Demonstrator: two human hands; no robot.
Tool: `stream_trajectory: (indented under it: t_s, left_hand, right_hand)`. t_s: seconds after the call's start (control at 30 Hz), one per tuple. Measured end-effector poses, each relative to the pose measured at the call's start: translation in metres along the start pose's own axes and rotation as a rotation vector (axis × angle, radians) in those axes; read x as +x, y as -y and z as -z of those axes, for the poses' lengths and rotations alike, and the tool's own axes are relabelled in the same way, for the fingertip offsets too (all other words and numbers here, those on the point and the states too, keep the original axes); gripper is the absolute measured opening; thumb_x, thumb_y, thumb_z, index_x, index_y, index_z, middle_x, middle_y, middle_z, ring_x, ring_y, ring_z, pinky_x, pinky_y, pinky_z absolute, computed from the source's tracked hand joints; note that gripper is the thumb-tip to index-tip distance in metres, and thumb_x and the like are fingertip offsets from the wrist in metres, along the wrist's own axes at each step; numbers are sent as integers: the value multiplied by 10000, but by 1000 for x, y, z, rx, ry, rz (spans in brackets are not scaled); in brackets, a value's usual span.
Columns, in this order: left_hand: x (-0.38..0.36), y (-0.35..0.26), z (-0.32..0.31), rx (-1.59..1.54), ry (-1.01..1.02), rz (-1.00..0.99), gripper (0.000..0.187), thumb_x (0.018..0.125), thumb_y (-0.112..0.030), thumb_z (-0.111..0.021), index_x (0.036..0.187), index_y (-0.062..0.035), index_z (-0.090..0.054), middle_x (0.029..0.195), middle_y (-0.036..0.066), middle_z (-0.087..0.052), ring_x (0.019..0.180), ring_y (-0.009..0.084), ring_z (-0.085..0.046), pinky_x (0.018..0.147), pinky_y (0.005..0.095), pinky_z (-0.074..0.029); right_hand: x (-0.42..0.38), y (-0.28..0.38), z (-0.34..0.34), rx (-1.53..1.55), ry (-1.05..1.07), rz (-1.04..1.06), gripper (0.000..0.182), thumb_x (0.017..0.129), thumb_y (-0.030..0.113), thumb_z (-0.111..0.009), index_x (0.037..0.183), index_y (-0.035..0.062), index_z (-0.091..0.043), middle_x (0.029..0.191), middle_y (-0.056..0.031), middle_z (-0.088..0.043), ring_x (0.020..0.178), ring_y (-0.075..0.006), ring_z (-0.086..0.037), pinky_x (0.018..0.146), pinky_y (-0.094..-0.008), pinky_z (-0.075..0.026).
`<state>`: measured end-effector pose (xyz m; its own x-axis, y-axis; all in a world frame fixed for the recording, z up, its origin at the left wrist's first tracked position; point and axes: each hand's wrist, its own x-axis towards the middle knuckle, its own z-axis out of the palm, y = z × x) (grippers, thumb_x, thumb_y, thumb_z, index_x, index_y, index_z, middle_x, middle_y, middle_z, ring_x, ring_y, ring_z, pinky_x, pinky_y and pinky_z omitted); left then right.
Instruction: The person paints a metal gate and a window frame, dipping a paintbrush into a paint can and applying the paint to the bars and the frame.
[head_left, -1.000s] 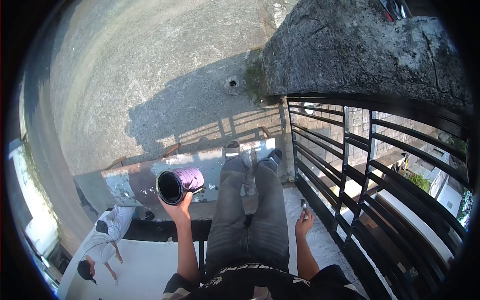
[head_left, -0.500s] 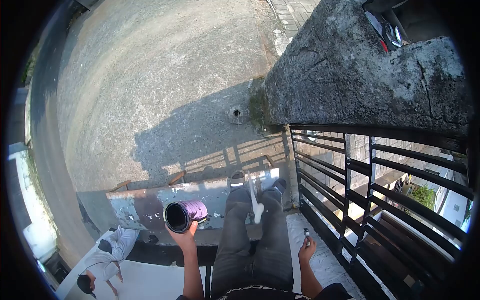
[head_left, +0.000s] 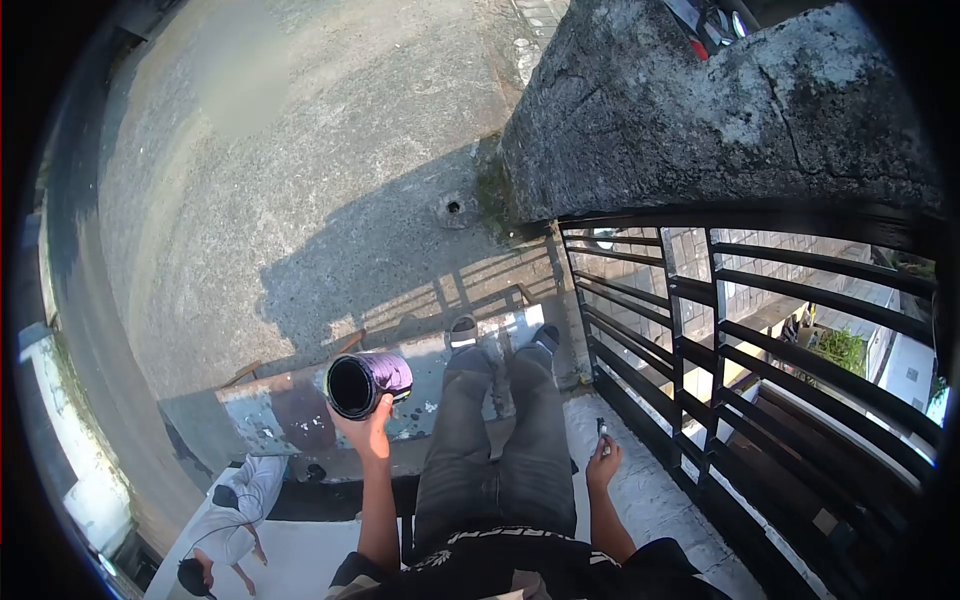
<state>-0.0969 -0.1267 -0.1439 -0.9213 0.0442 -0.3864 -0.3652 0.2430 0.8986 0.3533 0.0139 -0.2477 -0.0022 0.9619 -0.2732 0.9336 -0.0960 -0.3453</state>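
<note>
My left hand is wrapped round a can with a pinkish-purple side and a dark, open top. The can is tilted so its dark inside faces me. On the right, my right hand pinches a small brush-like tool with a dark tip, held over a white ledge beside a black metal fence. My sandalled feet rest on a worn painted board between the hands.
Bars of the fence run along the right, below a rough concrete wall. A person in light clothes is at the lower left by a white surface. Shadowed concrete ground with a small hole lies ahead.
The view has shifted, so the wall and fence sit further left and higher. My right hand and the tool appear slightly higher, and the pale object between my legs no longer shows.
</note>
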Motion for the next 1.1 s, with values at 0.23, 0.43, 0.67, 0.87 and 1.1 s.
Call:
stream_trajectory:
  t_s: [0.23,0.43,0.67,0.87,1.1]
  left_hand:
    - [-1,-29,-31,-119,189,-115,746,732,34,-791,1368,-6,-402,1244,114,-553,1128,221,-565,1012,356,-437]
    - [-6,-83,-73,-185,421,-236,732,742,31,-797,1375,19,-430,1302,134,-555,1148,234,-576,1025,360,-451]
    - [-19,-133,-112,-265,599,-343,690,784,25,-769,1388,34,-436,1328,140,-551,1146,240,-583,1035,378,-456]
    - [-51,-161,-127,-324,589,-339,640,790,39,-740,1354,67,-441,1309,180,-554,1124,262,-595,1001,404,-496]
    - [-118,-182,-151,-426,688,-296,725,744,52,-783,1379,39,-434,1314,171,-551,1127,283,-603,991,420,-504]
  right_hand:
    - [17,73,45,227,-253,-3,208,945,134,-618,1108,12,-662,998,-181,-586,926,-344,-598,808,-413,-478]
    - [57,161,175,399,-623,366,249,876,28,-669,1124,10,-656,1012,-173,-627,933,-346,-624,816,-394,-500]
    - [64,218,381,413,-1237,656,264,839,7,-697,1095,-3,-638,1023,-193,-661,878,-344,-678,758,-390,-553]
    - [10,188,512,171,-1596,733,258,864,55,-674,1106,-17,-620,1019,-198,-672,908,-335,-685,791,-388,-556]
    - [-46,135,586,156,-1793,632,217,902,84,-618,1079,-40,-636,998,-194,-692,908,-275,-680,827,-350,-522]
